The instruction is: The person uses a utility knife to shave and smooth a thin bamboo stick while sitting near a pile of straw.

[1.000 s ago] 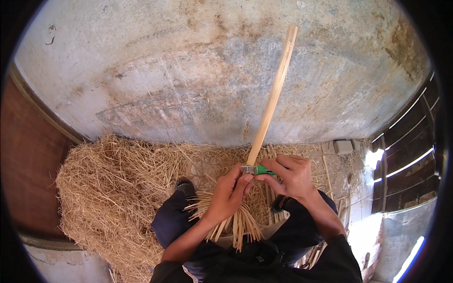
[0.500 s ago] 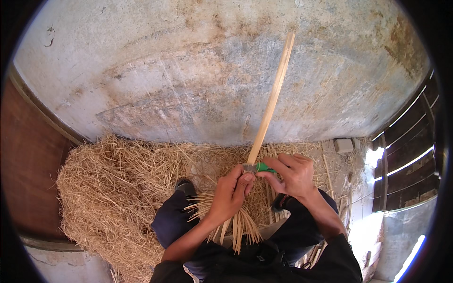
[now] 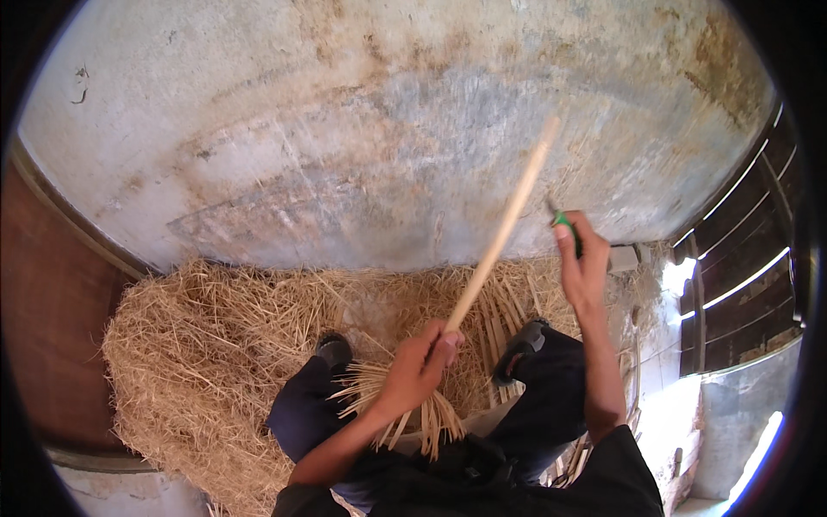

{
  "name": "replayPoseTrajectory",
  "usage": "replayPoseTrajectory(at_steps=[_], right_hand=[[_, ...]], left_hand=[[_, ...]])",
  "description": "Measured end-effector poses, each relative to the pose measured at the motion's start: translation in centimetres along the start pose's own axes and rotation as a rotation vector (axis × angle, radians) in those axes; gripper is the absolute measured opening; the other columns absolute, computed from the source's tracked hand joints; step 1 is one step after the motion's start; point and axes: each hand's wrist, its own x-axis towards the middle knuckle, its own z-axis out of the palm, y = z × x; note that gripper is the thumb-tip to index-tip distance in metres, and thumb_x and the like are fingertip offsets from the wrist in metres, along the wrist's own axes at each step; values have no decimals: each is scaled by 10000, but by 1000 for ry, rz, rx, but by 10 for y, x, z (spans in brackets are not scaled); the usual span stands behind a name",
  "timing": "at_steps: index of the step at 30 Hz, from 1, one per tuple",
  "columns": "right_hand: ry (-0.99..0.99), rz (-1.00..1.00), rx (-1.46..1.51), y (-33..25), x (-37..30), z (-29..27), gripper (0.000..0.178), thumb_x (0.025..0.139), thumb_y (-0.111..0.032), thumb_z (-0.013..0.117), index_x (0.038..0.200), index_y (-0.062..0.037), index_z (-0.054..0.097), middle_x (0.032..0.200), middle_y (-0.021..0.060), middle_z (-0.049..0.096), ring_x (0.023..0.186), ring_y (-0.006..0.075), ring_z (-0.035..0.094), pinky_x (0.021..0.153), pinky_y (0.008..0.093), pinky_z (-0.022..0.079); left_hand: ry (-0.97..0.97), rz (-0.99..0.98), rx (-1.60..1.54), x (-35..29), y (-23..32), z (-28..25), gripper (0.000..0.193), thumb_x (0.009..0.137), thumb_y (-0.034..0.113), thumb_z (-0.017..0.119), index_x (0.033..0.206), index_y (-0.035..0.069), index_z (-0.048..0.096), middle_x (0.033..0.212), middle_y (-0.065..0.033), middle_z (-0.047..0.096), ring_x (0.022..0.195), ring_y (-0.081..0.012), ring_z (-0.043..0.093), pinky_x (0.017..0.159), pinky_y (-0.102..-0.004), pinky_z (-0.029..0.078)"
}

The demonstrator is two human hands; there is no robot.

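My left hand (image 3: 418, 370) is closed around the lower part of a long pale bamboo stick (image 3: 508, 224), which slants up and to the right in front of the wall. Below that hand, thin pale strips (image 3: 439, 422) fan out over my lap; whether they join the stick is hidden by my hand and forearm. Raised to the right of the stick, my right hand (image 3: 586, 263) grips a small green-handled knife (image 3: 564, 222). Its short grey blade points up and left, apart from the stick.
A large heap of straw shavings (image 3: 189, 370) lies to my left and along the foot of a stained concrete wall (image 3: 345, 155). Split slats (image 3: 495, 323) lie between my feet. A grey block (image 3: 624, 258) sits by the wall at right, near dark boards (image 3: 745, 302).
My right hand has lifted the knife away from my left hand, up and to the right. The stick's upper end has dropped lower and shifted right, still in my left hand.
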Motion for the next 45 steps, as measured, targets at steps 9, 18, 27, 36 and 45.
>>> replayPoseTrajectory(at_steps=[9,18,27,36,45], right_hand=[[-237,-466,-27,-53,-37,38,302,898,-361,863,1098,-148,785,815,16,686,633,245,687,572,358,540],[-181,-578,-108,-65,-48,46,329,860,-392,879,1080,-166,785,755,-10,586,553,192,594,520,330,477],[-104,-569,-161,-75,-48,43,297,853,-399,888,1018,-170,796,694,-23,548,510,160,547,489,304,430],[-28,-498,-190,-64,-39,35,267,892,-375,877,1005,-144,802,671,14,604,496,187,574,475,339,440],[172,-194,-177,-23,8,5,281,987,-322,804,1098,-64,821,767,75,744,542,186,618,527,338,476]], left_hand=[[238,124,155,13,24,-6,217,1092,82,626,1271,-3,714,820,-52,606,660,-87,490,575,-290,394],[403,347,297,16,24,-3,40,1023,-1,688,1004,-28,666,746,-108,534,593,-195,463,553,-337,363],[425,389,327,15,23,-3,78,1023,-7,700,1089,-47,688,791,-131,607,619,-208,546,560,-335,418],[375,323,292,13,27,-5,166,1029,6,694,1185,-18,746,860,-128,694,630,-183,570,574,-322,442],[304,248,292,3,7,2,175,1046,32,674,1197,3,758,888,-134,723,659,-185,595,585,-333,454]])
